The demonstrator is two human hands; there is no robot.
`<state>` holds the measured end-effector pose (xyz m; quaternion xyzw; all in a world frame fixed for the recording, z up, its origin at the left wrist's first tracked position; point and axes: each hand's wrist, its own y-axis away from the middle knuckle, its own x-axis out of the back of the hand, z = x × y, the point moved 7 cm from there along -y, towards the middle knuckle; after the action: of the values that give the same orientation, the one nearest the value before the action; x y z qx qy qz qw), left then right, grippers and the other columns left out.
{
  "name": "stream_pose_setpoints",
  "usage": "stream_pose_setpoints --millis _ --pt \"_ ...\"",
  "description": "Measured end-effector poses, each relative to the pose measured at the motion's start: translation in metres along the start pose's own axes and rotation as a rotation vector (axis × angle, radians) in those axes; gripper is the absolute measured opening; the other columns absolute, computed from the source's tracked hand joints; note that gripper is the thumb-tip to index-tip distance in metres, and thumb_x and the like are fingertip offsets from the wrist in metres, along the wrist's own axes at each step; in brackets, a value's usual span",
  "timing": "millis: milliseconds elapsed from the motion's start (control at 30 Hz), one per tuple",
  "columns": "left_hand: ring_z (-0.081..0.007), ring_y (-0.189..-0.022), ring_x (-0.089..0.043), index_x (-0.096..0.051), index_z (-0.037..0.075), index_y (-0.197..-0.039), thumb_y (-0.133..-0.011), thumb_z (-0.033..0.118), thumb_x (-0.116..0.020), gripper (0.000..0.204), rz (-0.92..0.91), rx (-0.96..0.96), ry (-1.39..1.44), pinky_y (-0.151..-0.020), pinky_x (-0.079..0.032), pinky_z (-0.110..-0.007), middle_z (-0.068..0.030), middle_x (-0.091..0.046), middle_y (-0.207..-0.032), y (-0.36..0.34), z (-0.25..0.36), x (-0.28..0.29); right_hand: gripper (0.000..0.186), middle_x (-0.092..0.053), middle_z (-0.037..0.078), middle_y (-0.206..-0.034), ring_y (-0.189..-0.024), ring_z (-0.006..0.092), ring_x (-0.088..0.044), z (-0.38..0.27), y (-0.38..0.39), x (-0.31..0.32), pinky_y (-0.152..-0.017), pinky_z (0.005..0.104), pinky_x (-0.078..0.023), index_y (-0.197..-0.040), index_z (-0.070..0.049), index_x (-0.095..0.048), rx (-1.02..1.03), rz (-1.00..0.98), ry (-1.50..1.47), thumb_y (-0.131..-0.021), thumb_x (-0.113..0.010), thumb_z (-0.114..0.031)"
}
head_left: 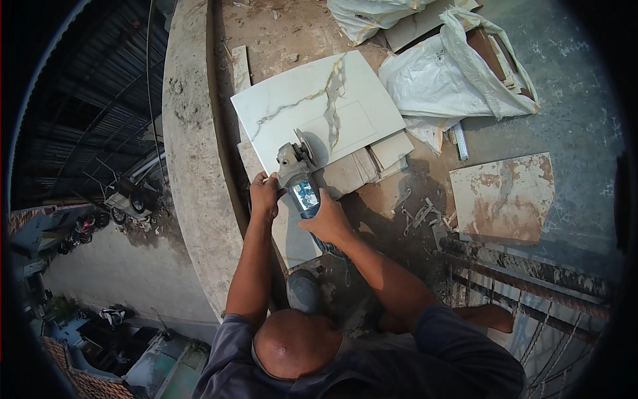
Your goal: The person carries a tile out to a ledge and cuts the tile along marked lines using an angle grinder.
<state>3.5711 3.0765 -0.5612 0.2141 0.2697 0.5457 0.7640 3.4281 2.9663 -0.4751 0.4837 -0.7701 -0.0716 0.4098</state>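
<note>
My right hand (pixel 325 219) is wrapped around the body of a blue and grey angle grinder (pixel 302 193). The grinder's cutting disc (pixel 306 147) stands on edge over the near part of a large white marble-patterned tile (pixel 286 93) with grey-gold veins. A thin rectangular outline is drawn on the tile's right half. At the tile's near-left corner, close to the grinder's head, my left hand (pixel 264 196) pinches the edge between thumb and fingers. Beneath the tile lie several smaller tile pieces (pixel 349 174). Whether the disc touches the tile or is spinning, I cannot tell.
A low concrete wall (pixel 193 133) runs along the left, with a drop to a yard beyond. White sacks (pixel 425 83) of tile scraps stand far right. A stained tile (pixel 502 199) lies right, above rusty metal bars (pixel 531 286). Scraps (pixel 422 214) litter the floor.
</note>
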Motion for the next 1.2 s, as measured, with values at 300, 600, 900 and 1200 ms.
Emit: stream_pose_setpoints --millis 300,600,900,1200 --pt "-0.015 -0.075 -0.061 -0.052 0.001 -0.104 -0.094 0.013 -0.053 0.016 -0.035 -0.011 0.129 -0.065 -0.057 -0.03 -0.0086 -0.061 -0.092 0.006 -0.003 -0.006 0.07 -0.064 0.022 -0.092 -0.087 0.0356 -0.064 -0.035 0.027 0.042 -0.077 0.04 -0.05 -0.112 0.005 -0.046 0.069 0.063 -0.03 -0.058 -0.078 -0.026" --pt "-0.0161 -0.078 -0.06 -0.051 0.003 -0.113 -0.092 0.011 -0.056 0.023 -0.292 -0.07 0.222 -0.064 -0.052 -0.031 -0.0065 -0.062 -0.095 0.0 0.0 0.002 0.053 -0.062 0.008 -0.084 -0.072 0.0161 -0.06 -0.025 0.039 0.13 -0.068 0.0316 -0.05 -0.105 0.0 -0.052 0.117 0.261 -0.199 -0.062 -0.079 -0.014" --pt "-0.0158 -0.081 -0.058 -0.051 0.003 -0.116 -0.092 0.01 -0.056 0.026 -0.281 -0.064 0.224 -0.065 -0.051 -0.031 -0.0068 -0.061 -0.099 -0.003 0.003 0.029 0.051 -0.061 0.007 -0.084 -0.069 0.0166 -0.06 0.004 0.061 0.159 -0.066 0.0309 -0.051 -0.105 -0.002 -0.052 0.102 0.347 -0.285 -0.062 -0.076 -0.012" --pt "-0.0281 -0.118 -0.049 -0.045 -0.002 -0.124 -0.095 0.017 -0.051 0.034 -0.054 -0.01 1.18 -0.107 -0.038 -0.042 -0.0132 -0.052 -0.123 0.01 -0.012 -0.014 0.05 -0.061 0.006 -0.084 -0.07 0.015 -0.06 0.017 0.067 0.165 -0.065 0.0305 -0.051 -0.104 -0.001 -0.053 0.103 0.384 -0.317 -0.061 -0.075 -0.01"
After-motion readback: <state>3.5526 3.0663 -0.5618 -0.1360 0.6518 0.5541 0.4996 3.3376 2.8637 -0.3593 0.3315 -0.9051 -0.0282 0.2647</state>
